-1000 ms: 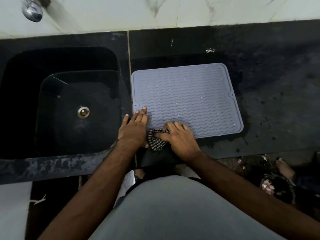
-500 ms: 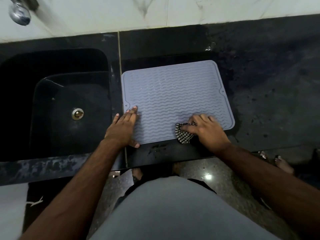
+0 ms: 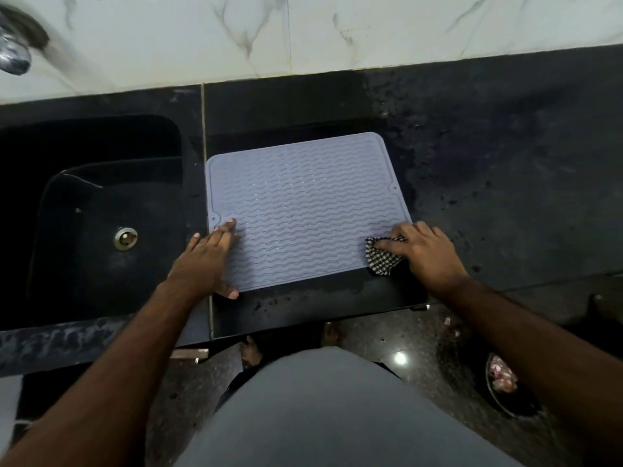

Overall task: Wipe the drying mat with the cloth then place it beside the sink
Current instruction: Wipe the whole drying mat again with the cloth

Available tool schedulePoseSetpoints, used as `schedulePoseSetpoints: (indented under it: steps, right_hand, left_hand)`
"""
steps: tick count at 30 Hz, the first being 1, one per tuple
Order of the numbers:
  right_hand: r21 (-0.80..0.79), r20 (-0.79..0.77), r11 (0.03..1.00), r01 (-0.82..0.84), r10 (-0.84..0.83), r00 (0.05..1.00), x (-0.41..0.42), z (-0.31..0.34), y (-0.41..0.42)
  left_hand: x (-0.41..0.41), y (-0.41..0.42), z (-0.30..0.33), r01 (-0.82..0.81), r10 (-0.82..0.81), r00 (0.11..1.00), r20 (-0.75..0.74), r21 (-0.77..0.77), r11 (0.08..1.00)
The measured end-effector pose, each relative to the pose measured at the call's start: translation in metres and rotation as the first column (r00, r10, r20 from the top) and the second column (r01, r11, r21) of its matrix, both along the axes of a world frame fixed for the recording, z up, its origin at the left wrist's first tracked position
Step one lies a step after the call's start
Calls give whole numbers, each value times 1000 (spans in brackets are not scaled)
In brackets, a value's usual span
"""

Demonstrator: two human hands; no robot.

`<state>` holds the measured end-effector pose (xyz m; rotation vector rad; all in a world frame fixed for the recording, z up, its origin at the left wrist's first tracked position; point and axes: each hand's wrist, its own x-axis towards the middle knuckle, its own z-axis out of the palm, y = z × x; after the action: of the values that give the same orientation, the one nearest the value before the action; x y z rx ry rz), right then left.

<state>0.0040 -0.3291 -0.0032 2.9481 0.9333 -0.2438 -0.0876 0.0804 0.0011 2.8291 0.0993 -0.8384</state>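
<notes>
At the mat's (image 3: pixel 303 210) four o'clock corner, right hand (image 3: pixel 426 252) grips one cloth (image 3: pixel 382 259); left hand (image 3: pixel 205 261), fingers flat, presses its eight o'clock edge beside one sink (image 3: pixel 101 230).

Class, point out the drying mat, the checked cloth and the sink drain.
drying mat (image 3: pixel 303 210), head view, ridged middle.
checked cloth (image 3: pixel 382 259), head view, exposed fold.
sink drain (image 3: pixel 125 238), head view, metal centre.

A chrome tap (image 3: pixel 13 55) is mounted on the marble-tiled wall (image 3: pixel 337 32) behind the black counter (image 3: pixel 505 183), and a round dish (image 3: pixel 505 389) is seen on the floor below the counter.
</notes>
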Motion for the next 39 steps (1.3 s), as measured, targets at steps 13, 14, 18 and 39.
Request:
schedulePoseSetpoints:
  steps: [13,14,18,39]
  right_hand:
    - [112,-13,993,21,-20,1000,7,48,17]
    - [125,-58,992,-33,40,997,6,52,35]
    - [202,-184,956,-212,250,951,-20,48,111]
    - [69,-29,805,-589,592,806,-66,-14,202]
  left_hand:
    - [-3,-6,-2,-1,1,1000,18,25,1000]
    - [-5,-4,-3,-2,1,1000,20,5,1000]
    - [-10,2,-7,55,-57,995,85,22,998]
    - [-9,28,-23,192,-197,970,139,47,980]
